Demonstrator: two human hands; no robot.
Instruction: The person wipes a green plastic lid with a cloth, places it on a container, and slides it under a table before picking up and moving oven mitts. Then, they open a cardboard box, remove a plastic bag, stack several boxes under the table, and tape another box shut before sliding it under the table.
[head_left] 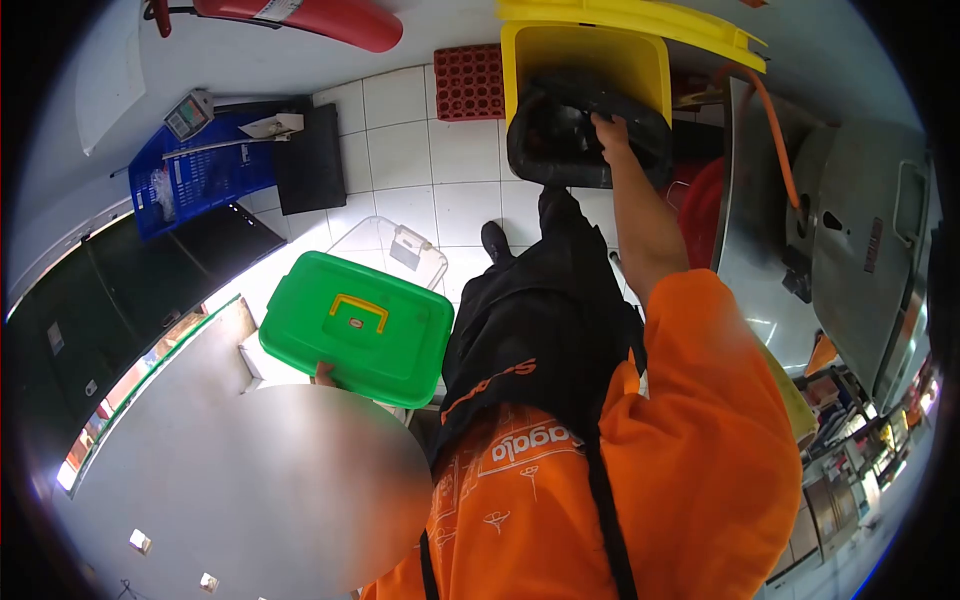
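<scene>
My left hand (pixel 325 374) is at the near edge of a green plastic lid (pixel 300 310) with a yellow handle (pixel 360 311). Only some fingers show, closed over the rim; a blurred patch covers the rest of that arm. Past the lid, a clear plastic container (pixel 420 258) with a pale label shows in part. My right arm reaches forward to a yellow bin (pixel 590 50) whose lid is raised. There my right hand (pixel 612 137) is closed on the black bin liner (pixel 640 150) draped over the bin's front edge. What lies inside the liner is too dark to make out.
A red perforated crate (pixel 468 83) stands left of the bin on white tiles. Further left are a blue crate (pixel 205 175) and a black panel (pixel 310 160). A red fire extinguisher (pixel 340 22) is above. On the right are a metal counter (pixel 740 215) and an orange hose (pixel 780 150).
</scene>
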